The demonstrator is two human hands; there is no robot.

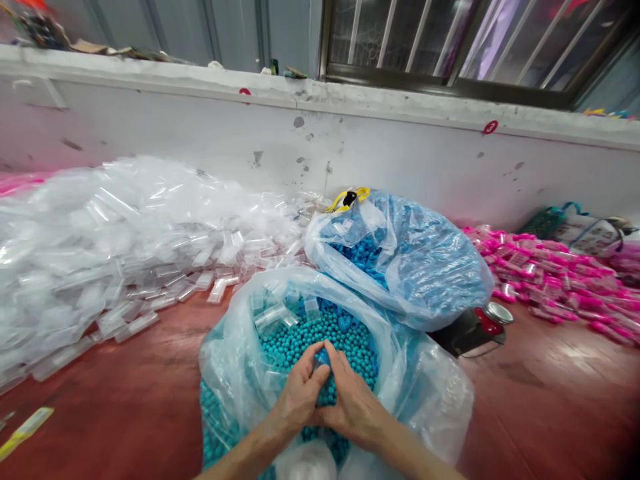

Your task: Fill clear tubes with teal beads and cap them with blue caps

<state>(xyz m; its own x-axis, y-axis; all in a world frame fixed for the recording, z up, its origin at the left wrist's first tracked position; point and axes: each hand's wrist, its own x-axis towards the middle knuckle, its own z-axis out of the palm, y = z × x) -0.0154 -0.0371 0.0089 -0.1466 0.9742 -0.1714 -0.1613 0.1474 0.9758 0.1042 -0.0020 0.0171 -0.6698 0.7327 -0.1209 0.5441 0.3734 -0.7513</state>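
My left hand (301,385) and my right hand (347,393) meet at their fingertips over an open plastic bag (235,347). Between the fingers of both is a small blue plastic piece (323,359), mostly covered, so its exact kind does not show. Teal beads (320,333) fill the bag just below my hands. Several clear plastic boxes (274,319) lie on the beads at the back left, and a few blue pieces (345,323) rest at the back right. A rounded whitish object (306,461) is at the bag's near edge, below my wrists.
A second bag (430,260) with blue pieces (363,257) stands behind. Clear boxes (165,233) are heaped at left along the white wall (200,130). Pink packs (545,273) lie at right. A dark container with a metal lid (499,313) sits beside the bags on the red floor (540,393).
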